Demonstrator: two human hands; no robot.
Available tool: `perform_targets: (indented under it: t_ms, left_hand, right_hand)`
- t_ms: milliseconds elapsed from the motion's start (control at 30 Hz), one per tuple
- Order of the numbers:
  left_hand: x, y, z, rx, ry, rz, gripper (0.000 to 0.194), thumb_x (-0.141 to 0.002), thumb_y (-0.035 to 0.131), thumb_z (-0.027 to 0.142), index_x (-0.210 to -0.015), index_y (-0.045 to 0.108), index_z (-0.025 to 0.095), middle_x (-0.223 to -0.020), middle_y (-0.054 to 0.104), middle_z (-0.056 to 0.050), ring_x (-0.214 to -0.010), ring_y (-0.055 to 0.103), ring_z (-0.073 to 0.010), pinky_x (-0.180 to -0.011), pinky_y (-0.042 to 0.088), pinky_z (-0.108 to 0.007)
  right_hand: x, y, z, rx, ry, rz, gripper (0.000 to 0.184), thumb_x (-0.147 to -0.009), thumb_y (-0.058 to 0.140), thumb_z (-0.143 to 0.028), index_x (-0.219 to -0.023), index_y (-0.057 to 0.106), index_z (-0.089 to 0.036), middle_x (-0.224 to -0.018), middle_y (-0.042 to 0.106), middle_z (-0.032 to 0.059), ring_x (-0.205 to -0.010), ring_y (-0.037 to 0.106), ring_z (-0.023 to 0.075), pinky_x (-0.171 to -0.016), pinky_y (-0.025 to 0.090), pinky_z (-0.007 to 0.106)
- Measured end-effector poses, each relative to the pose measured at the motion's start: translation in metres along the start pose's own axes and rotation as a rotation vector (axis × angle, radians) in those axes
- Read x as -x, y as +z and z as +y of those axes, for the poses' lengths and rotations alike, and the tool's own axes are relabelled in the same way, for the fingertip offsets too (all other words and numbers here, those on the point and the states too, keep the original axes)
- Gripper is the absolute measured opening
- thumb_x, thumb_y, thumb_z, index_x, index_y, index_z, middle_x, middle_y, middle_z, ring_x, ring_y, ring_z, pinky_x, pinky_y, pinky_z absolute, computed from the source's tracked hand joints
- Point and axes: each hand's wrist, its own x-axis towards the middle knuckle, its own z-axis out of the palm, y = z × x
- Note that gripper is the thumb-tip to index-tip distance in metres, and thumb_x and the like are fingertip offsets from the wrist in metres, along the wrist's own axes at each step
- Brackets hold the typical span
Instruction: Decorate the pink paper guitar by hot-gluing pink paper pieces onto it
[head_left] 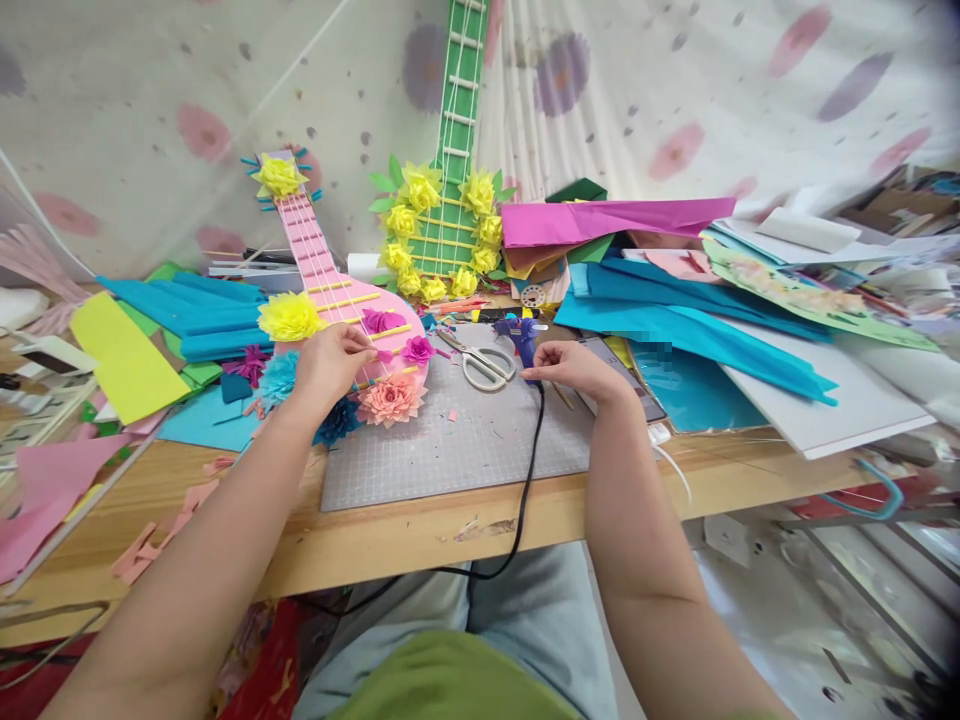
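Note:
My left hand is over the body of a pink paper guitar, its fingertips pinched together against the strings. Whatever is in that pinch is too small to make out. Yellow, magenta, blue and peach paper flowers sit around the guitar's body. Beside a blue hot glue gun my right hand has its fingers curled in and closed; what they hold, if anything, is hidden. Scissors with pale handles lie between the hands on a grey cutting mat.
A green paper guitar with yellow flowers leans at the back. Folded blue paper and magenta paper pile up at right. Yellow-green paper and pink scraps lie left. The glue gun's black cord hangs over the table's front edge.

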Motion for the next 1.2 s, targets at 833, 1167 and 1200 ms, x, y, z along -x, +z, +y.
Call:
perform_targets:
  t_ms: [833, 1167, 1200]
  left_hand:
    - [-0.005, -0.001, 0.003, 0.028, -0.078, 0.077, 0.025, -0.061, 0.073, 0.026, -0.069, 0.050, 0.022, -0.071, 0.069, 0.001, -0.074, 0.068, -0.0207, -0.065, 0.047, -0.029]
    - [-0.003, -0.005, 0.002, 0.012, -0.069, 0.048, 0.024, -0.060, 0.074, 0.025, -0.070, 0.052, 0.023, -0.069, 0.070, 0.001, -0.078, 0.068, -0.0221, -0.067, 0.048, -0.030]
    - [-0.003, -0.005, 0.002, -0.018, -0.059, 0.064, 0.026, -0.060, 0.075, 0.026, -0.071, 0.052, 0.023, -0.071, 0.070, 0.001, -0.080, 0.068, -0.0227, -0.070, 0.048, -0.031]
  right_hand:
    - [-0.043, 0.053, 0.015, 0.048, 0.161, 0.539, 0.055, -0.064, 0.072, -0.038, -0.105, 0.039, -0.022, -0.100, 0.065, 0.0105, -0.095, 0.063, 0.0280, -0.083, 0.047, 0.040]
    - [-0.047, 0.055, 0.022, 0.069, 0.178, 0.546, 0.056, -0.066, 0.071, -0.040, -0.112, 0.046, -0.020, -0.112, 0.066, 0.0149, -0.101, 0.064, 0.0300, -0.086, 0.048, 0.041]
    - [-0.047, 0.055, 0.022, 0.072, 0.178, 0.547, 0.056, -0.066, 0.071, -0.040, -0.112, 0.047, -0.020, -0.113, 0.066, 0.0151, -0.102, 0.064, 0.0305, -0.086, 0.048, 0.041]
